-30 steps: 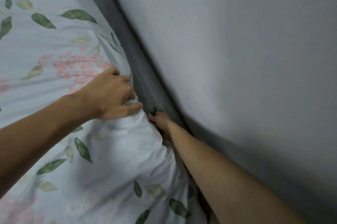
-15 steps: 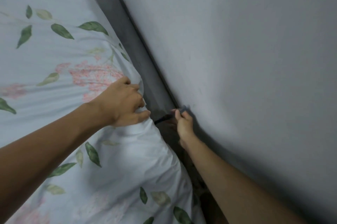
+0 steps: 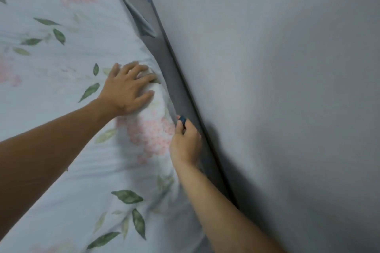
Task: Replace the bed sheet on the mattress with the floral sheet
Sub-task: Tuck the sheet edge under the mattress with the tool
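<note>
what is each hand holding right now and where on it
The right hand pinches a small dark blue object between thumb and fingertips; what it is cannot be told. The left hand holds nothing, resting flat on the floral sheet.

hands: 2, left hand (image 3: 128, 90) + right hand (image 3: 186, 143) | floral sheet (image 3: 61, 63): 1 | mattress (image 3: 144, 24): 1, only a grey corner showing | small dark blue object (image 3: 182, 119): 1, at right fingertips, kind unclear | wall (image 3: 277, 88): 1
</note>
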Available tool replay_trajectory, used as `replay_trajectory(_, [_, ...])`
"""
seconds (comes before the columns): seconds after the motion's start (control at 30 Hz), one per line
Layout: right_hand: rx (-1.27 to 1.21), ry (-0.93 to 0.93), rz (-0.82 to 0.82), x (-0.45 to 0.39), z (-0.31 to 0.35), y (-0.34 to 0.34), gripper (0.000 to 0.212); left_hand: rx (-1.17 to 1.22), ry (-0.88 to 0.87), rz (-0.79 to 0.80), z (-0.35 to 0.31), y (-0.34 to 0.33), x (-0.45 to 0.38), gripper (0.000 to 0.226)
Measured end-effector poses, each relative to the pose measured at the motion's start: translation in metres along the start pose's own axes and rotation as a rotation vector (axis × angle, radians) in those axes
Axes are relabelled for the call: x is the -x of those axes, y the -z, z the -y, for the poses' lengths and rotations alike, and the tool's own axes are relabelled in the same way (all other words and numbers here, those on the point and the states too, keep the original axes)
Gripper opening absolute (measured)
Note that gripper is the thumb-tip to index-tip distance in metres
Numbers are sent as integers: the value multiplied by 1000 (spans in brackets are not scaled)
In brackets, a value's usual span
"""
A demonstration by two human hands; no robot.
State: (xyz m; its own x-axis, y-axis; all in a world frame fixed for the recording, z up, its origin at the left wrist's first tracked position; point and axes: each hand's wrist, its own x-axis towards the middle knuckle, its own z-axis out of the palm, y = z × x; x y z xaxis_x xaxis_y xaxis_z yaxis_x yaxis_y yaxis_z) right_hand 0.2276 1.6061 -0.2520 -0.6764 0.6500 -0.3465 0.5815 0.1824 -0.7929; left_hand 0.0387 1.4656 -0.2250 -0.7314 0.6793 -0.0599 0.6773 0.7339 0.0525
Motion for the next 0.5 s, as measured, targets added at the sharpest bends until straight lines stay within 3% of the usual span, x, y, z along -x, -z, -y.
replay_trajectory(0.07, [101, 4, -66, -6, 15, -26, 29, -20, -30, 10, 20, -9, -17, 64])
replay_trajectory(0.2, [266, -3, -200, -8, 8, -49, 37, -8, -38, -130, 29, -40, -24, 55])
replay_trajectory(0.5, [375, -17, -199, -18, 8, -71, 36, 62, -77, -173, 35, -54, -26, 53])
